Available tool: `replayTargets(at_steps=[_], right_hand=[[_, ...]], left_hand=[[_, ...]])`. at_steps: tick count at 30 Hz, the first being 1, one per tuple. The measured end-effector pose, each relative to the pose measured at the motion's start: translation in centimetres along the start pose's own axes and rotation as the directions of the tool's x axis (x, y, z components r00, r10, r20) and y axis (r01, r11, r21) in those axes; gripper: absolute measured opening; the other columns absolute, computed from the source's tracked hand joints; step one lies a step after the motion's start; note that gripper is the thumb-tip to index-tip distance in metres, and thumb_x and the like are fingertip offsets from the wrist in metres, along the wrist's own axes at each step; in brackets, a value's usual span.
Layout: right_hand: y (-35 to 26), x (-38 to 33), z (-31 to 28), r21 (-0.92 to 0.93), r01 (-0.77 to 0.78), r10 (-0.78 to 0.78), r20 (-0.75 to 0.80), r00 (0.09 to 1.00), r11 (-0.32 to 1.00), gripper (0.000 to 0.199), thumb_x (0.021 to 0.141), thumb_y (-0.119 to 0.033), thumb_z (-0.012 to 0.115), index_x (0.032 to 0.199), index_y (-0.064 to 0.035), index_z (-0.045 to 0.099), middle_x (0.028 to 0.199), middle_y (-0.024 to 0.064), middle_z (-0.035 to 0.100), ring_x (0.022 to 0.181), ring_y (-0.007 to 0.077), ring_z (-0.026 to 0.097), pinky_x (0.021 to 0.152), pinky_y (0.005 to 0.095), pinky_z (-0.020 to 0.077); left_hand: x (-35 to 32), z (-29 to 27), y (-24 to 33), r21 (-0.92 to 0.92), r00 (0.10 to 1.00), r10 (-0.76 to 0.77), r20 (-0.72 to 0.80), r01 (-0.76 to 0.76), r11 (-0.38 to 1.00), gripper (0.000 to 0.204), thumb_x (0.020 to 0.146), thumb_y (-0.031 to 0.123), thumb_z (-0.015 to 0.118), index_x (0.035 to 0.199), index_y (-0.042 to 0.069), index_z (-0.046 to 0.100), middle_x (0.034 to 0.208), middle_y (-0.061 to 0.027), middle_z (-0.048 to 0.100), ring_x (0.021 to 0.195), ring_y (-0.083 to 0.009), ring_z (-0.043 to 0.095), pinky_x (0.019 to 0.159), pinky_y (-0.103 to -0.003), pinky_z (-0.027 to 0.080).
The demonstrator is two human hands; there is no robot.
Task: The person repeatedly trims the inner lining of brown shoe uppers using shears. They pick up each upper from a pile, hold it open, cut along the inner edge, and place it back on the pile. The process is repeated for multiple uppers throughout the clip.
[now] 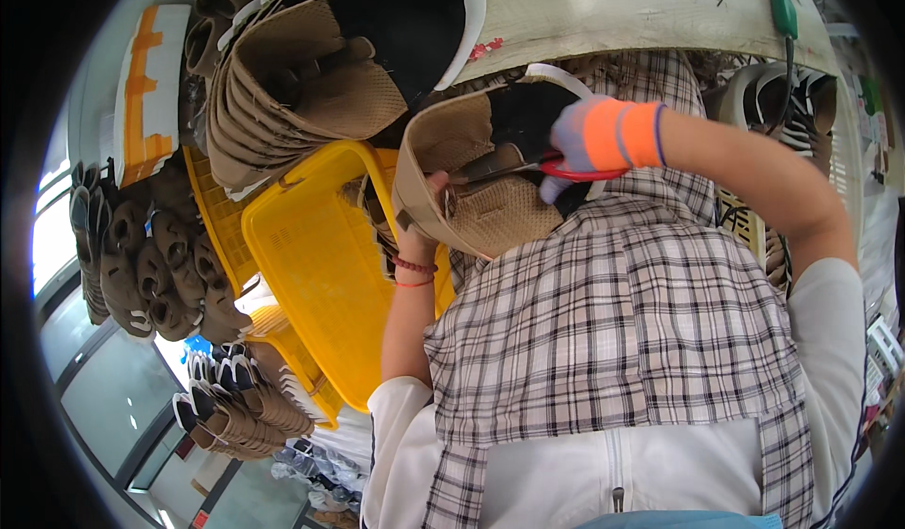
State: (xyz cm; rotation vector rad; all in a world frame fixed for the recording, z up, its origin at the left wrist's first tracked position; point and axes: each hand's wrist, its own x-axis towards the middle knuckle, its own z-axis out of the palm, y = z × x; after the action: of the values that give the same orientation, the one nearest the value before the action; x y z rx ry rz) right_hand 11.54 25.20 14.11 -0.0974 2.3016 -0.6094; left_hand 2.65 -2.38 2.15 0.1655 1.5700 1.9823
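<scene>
A tan shoe upper [512, 216] with a dark lining and a white edge rests over my lap, its opening turned up. My left hand [421, 225], bare with a red bead bracelet at the wrist, grips the upper by its near-left side, thumb over the rim. In my right hand [596, 138], gloved in grey-purple and orange, is a pair of red-handled scissors [603, 174]. Its fingers are closed round the handles, and the blades point left into the upper's opening. The blade tips are hard to make out near my left thumb.
A stack of nested tan uppers [273, 105] stands at the upper left. Beside my left arm leans a yellow plastic basket [311, 274]. More uppers [250, 402] are bundled at the lower left. A green-handled tool [783, 6] lies on the worn worktable [641, 10].
</scene>
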Motion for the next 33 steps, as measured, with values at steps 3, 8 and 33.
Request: replayTargets(at_steps=[3, 8, 33], right_hand=[[2.6, -1.1, 2.7, 0.12, -0.059, 0.06, 0.001, 0.998, 0.991, 0.06, 0.078, -0.064, 0.06, 0.087, -0.0053, 0.07, 0.074, 0.0166, 0.067, 0.074, 0.0351, 0.065, 0.066, 0.0435, 0.0503], [3.8, -2.6, 4.1, 0.003, -0.101, 0.101, -0.069, 0.992, 0.995, 0.057, 0.078, -0.063, 0.061, 0.087, -0.0068, 0.069, 0.073, 0.016, 0.066, 0.074, 0.0344, 0.065, 0.063, 0.0434, 0.0491], [-10.2, 9.3, -6.8, 0.357, 0.749, 0.158, -0.932, 0.326, 0.559, 0.037, 0.081, -0.005, 0.069, 0.115, 0.0035, 0.055, 0.094, 0.0068, 0.066, 0.083, 0.0122, 0.061, 0.073, 0.0261, 0.0493]], left_hand=[[-1.3, -2.0, -1.7, 0.006, 0.998, -0.057, -0.002, 0.057, 0.998, 0.025, 0.088, 0.003, 0.061, 0.113, 0.0, 0.059, 0.101, -0.0067, 0.062, 0.095, -0.0178, 0.06, 0.082, -0.028, 0.049], [-2.5, -4.7, -4.8, 0.31, 0.978, 0.184, -0.099, -0.145, 0.94, 0.028, 0.089, 0.005, 0.059, 0.116, -0.002, 0.058, 0.108, -0.0105, 0.061, 0.092, -0.0187, 0.062, 0.082, -0.028, 0.05], [14.4, -5.4, 24.5, 0.945, 0.74, 0.636, 0.219, -0.322, 0.049, 0.042, 0.09, 0.048, 0.053, 0.122, 0.024, 0.064, 0.134, -0.0075, 0.055, 0.117, -0.0321, 0.053, 0.102, -0.046, 0.035]])
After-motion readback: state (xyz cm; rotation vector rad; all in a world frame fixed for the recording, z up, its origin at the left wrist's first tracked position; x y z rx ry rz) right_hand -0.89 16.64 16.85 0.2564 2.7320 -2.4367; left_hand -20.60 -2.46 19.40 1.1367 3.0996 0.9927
